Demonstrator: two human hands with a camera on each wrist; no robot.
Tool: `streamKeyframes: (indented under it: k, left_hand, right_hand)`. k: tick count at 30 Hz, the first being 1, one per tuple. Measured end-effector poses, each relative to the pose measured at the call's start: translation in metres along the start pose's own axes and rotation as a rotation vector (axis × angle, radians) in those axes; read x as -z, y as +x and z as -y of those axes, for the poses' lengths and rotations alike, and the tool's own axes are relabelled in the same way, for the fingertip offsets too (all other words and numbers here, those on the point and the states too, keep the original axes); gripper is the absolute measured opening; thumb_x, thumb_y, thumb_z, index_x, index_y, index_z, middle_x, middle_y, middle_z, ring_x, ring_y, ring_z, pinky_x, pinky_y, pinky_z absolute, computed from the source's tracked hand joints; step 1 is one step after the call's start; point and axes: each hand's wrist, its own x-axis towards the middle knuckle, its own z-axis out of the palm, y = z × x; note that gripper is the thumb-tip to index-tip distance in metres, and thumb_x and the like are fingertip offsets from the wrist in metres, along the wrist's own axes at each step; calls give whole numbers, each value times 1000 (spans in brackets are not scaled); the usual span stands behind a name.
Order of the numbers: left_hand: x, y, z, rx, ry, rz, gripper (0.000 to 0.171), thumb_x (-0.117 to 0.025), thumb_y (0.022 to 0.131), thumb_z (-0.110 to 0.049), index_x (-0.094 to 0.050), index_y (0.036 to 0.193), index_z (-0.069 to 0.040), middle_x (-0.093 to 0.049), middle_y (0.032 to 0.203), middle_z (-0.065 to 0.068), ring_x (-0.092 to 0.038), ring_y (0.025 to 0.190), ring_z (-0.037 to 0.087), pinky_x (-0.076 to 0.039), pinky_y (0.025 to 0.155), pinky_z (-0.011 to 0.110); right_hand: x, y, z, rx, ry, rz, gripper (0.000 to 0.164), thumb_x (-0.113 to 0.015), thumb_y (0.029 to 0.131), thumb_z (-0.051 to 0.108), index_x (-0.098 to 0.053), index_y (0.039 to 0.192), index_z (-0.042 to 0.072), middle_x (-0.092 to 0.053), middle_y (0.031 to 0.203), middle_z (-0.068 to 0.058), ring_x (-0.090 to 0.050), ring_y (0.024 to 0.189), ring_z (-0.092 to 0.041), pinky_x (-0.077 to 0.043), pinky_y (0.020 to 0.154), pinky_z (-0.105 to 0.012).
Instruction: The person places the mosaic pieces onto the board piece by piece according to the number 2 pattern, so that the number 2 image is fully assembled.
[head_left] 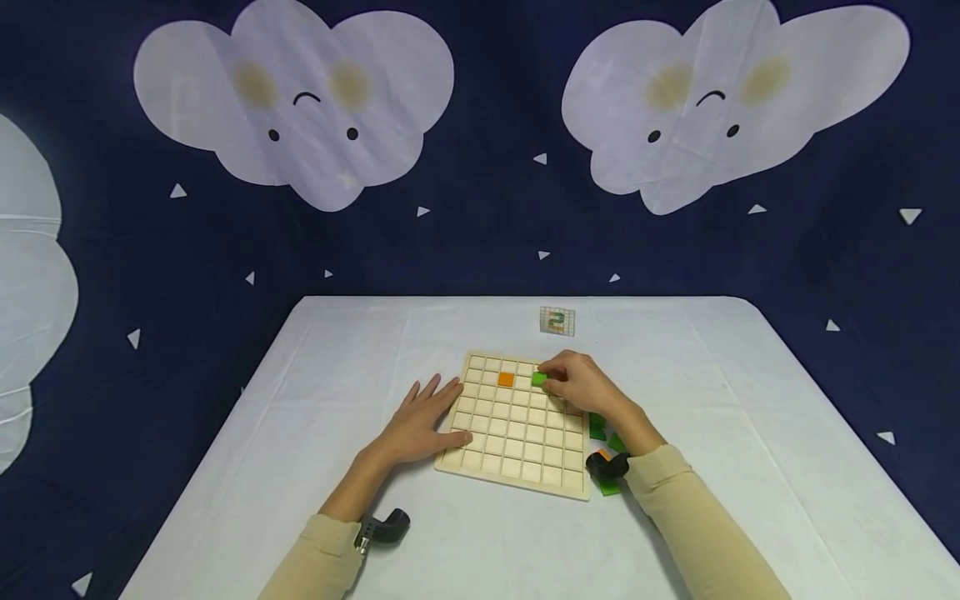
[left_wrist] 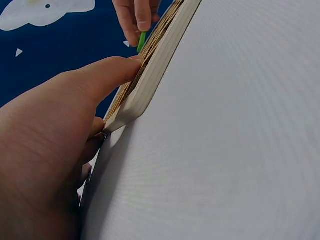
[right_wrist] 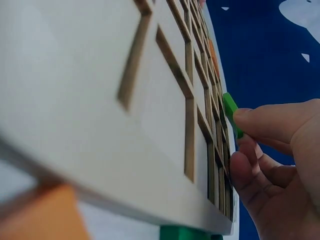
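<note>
The right hand pinched 1 green tile in its grip, toward 1 o'clock on the grid board; the left hand, spread, touched its 9 o'clock edge.

One board, one card and perhaps seven tiles show.

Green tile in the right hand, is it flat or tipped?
Tipped: the right wrist view shows the green tile at a slant to the board.
</note>
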Motion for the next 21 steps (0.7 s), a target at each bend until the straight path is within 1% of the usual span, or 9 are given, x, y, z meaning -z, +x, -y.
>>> streamKeyframes:
  k: [4, 12, 16, 21]
  left_hand:
    - [0, 0, 0, 8, -3, 1, 92, -56, 83, -68, -30, 152, -12, -25, 156, -1, -9, 145, 23, -1, 116, 43]
    - [0, 0, -1, 12, -8, -1, 91, -57, 83, -67, -31, 151, -12, -26, 156, -1, -10, 145, 24, -1, 116, 44]
    - [0, 1, 0, 16, 7, 3, 92, -55, 83, -69, -31, 151, -13, -26, 156, -1, -10, 145, 23, -1, 116, 43]
    - [-1, 2, 1, 17, 13, 8, 92, -54, 83, -70, -30, 152, -13, -25, 156, -2, -9, 145, 22, -1, 116, 43]
  right_hand:
    - [-1, 3, 2, -5, -10, 5, 27, -71, 87, 12, -71, 114, 6, -63, 99, -3, -52, 77, -16, -47, 67, -33]
    - [-4, 7, 7, 17, -3, 30, 27, -70, 89, 12, -70, 115, 4, -62, 97, -1, -52, 75, -15, -47, 63, -32]
    - [-8, 9, 10, 33, 5, 45, 26, -70, 88, 10, -70, 114, 4, -63, 98, -3, -54, 76, -14, -49, 64, -31]
    - [-12, 11, 12, 31, 2, 72, 27, -70, 88, 9, -70, 114, 4, -63, 100, -3, -55, 78, -12, -50, 66, -29]
